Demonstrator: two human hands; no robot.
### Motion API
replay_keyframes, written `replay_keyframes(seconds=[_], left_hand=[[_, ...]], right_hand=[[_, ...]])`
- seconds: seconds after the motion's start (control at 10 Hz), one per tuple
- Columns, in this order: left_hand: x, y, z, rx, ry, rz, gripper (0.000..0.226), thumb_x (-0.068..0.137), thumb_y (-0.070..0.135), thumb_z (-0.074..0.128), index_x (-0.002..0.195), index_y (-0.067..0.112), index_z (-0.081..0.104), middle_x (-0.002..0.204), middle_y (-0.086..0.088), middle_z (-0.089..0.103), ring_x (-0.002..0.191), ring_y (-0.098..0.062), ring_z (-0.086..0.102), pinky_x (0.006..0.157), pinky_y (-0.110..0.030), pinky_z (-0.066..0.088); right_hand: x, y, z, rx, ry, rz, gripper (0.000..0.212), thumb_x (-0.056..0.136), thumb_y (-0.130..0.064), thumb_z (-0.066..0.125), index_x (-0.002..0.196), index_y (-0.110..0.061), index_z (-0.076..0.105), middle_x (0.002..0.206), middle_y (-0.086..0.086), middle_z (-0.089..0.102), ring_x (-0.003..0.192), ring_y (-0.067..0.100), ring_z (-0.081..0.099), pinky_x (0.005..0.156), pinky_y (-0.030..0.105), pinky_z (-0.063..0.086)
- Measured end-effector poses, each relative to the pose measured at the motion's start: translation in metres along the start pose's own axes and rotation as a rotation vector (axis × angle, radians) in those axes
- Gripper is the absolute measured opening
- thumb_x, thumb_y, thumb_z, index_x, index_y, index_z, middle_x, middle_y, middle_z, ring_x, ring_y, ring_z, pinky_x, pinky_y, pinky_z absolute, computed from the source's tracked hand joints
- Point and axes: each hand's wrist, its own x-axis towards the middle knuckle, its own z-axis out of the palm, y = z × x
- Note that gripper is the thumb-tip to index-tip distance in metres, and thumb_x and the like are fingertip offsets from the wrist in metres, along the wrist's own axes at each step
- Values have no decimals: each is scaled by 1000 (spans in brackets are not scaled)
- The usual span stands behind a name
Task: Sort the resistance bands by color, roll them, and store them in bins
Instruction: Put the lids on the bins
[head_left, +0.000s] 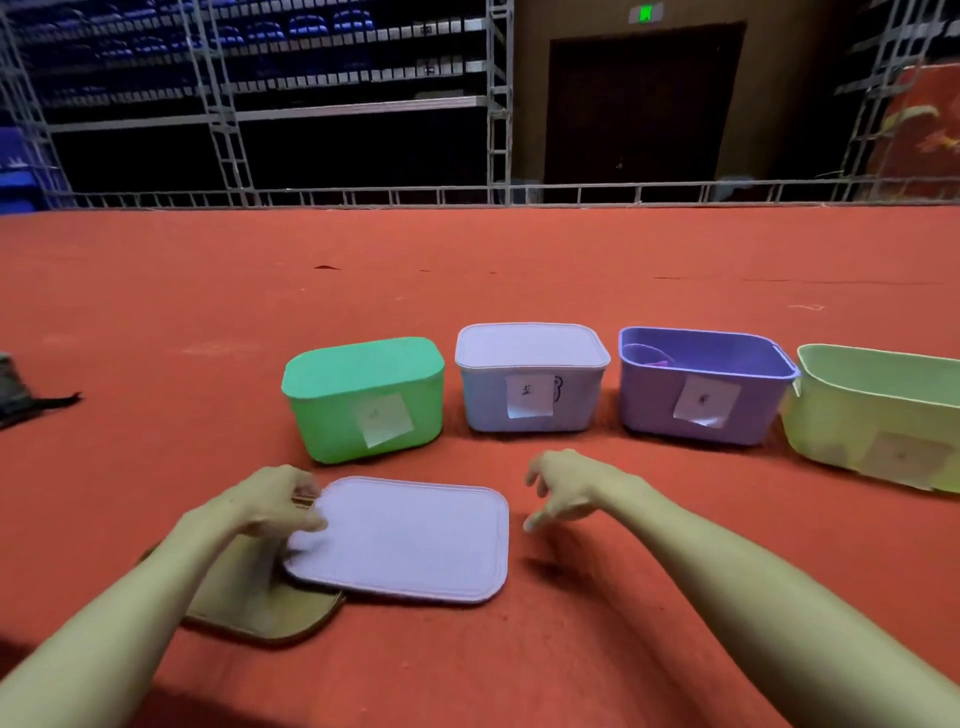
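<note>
- Each of the four bins carries a paper note on its front wall: the note (383, 420) on the green bin (322, 415), the note (530, 396) on the pale lilac bin (483, 410), the note (705, 401) on the purple bin (649, 405), and the note (904, 457) on the yellow-green bin (831, 421). The dark marks on them are too blurred to read.
- The left hand (275, 501) grasps the left edge of a loose lilac lid (410, 540), thumb on top.
- The lid lies on the red floor (467, 270) between the hands, overlapping a tan lid (249, 608) under the left forearm.
- The right hand (566, 493) hovers released just right of the lid, fingers loosely curled, holding nothing.
- A purple band (649, 356) lies in the open purple bin, beyond the right hand.
- The green and pale lilac bins, both lidded, stand beyond the hands.
</note>
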Motion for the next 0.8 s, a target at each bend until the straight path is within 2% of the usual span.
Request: replay_keyframes(seconds=[0.1,0.2,0.3,0.4,0.5,0.6,0.7,0.8], left_hand=[[-11,-17,15,-43,-25,-60,44,68,48,74,109,33,64,109,10,65,96,-11,62,86,-27,49],[-11,-22,23,-80,-26,-53,46,66,46,71,110,35,64,109,12,66,95,-6,63,85,-27,50],[-10,-19,28,-141,-23,-24,35,65,42,67,99,31,68,95,4,74,87,-12,69,77,-31,53],[-10,-13,27,-147,-23,-9,25,75,31,68,100,29,67,93,1,74,85,-12,70,74,-28,52],[-9,-15,27,-173,-39,25,27,75,27,67,101,30,67,85,1,74,68,-8,65,63,-19,47],[-6,-15,28,-236,-31,58,34,65,21,64,97,30,70,78,-1,73,59,-9,57,61,-25,50],[-5,-14,28,-266,-2,56,37,57,21,62,91,31,70,75,1,73,57,-10,59,59,-26,51],[-11,-5,20,-270,108,54,16,68,21,67,84,19,70,59,6,57,58,-13,43,57,-28,37]], right_hand=[[2,-15,24,14,-23,45,46,66,-47,76,102,-19,69,95,0,70,90,22,64,78,35,56],[6,-18,35,88,-64,62,44,65,-42,79,101,-20,70,96,1,71,93,23,67,82,41,57],[2,-24,43,176,-121,79,50,59,-40,82,95,-9,69,95,10,71,90,29,67,81,44,57],[11,-26,49,44,-58,44,43,60,-51,77,59,-13,56,64,2,59,63,23,53,54,32,44],[14,-28,51,43,-34,31,45,63,-48,76,54,-12,50,58,3,49,58,23,45,50,31,36],[16,-29,54,103,-19,16,49,67,-44,75,51,-13,42,55,2,29,54,21,29,49,32,26],[15,-30,55,137,-21,39,48,69,-40,75,50,-14,40,53,1,31,52,20,30,50,31,28],[11,-27,51,224,-19,77,38,73,-36,73,60,-13,46,58,4,47,56,21,48,53,29,35]])
